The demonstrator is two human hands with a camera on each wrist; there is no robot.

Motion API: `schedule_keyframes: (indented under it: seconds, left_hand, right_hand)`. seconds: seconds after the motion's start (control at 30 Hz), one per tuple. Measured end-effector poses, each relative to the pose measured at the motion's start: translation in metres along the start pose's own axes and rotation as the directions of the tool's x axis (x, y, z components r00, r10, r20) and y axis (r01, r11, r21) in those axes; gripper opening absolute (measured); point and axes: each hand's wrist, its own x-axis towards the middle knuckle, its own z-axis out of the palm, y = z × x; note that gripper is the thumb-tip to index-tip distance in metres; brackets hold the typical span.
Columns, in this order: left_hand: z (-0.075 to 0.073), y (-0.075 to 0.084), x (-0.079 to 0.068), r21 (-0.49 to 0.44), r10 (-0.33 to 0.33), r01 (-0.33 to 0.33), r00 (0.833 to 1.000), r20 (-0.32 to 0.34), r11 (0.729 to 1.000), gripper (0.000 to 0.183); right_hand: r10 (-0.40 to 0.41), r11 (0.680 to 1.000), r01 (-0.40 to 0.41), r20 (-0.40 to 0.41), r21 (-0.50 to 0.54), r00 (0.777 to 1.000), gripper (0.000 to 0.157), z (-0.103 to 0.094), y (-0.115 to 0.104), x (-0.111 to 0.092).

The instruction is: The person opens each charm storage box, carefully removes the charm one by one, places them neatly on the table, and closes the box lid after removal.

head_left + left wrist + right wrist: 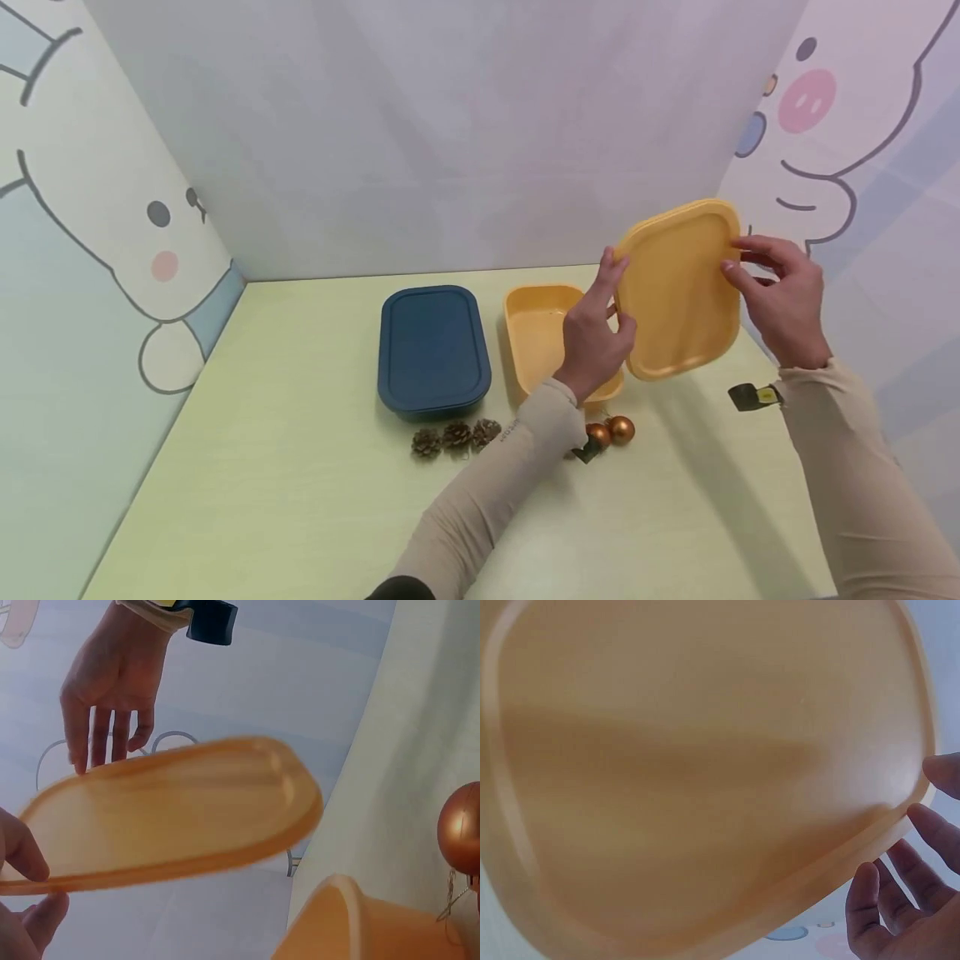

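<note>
A yellow-orange rectangular lid is raised and tilted over the table's right side. Its left edge is pinched by my left hand between thumb and fingers. My right hand holds the opposite edge, thumb on the near face. Filling most of the right wrist view, the lid shows a raised rim, with right-hand fingers at that rim. Below and left of the lid, the matching yellow container stands uncovered, partly hidden behind my left hand.
A dark blue container with its lid on stands left of the yellow one. Several pine cones lie in front of it. Copper-coloured ball ornaments lie in front of the yellow container, partly behind my left sleeve. A pale wall rises behind the table.
</note>
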Motion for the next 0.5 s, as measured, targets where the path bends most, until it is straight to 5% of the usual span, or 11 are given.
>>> schedule_keyframes:
  seconds: [0.23,0.5]
  left_hand:
    - [-0.021,-0.01,0.007,-0.096,-0.104,0.108,0.993,0.047,0.989,0.068]
    - [-0.049,-0.022,0.017,-0.127,-0.233,0.246,0.966,0.111,0.961,0.061]
  right_hand:
    - [-0.094,0.995,0.097,0.117,-0.024,0.989,0.043,0.005,0.005,-0.001]
    - [-0.124,0.99,0.103,0.259,0.092,0.958,0.049,0.024,0.014,-0.008]
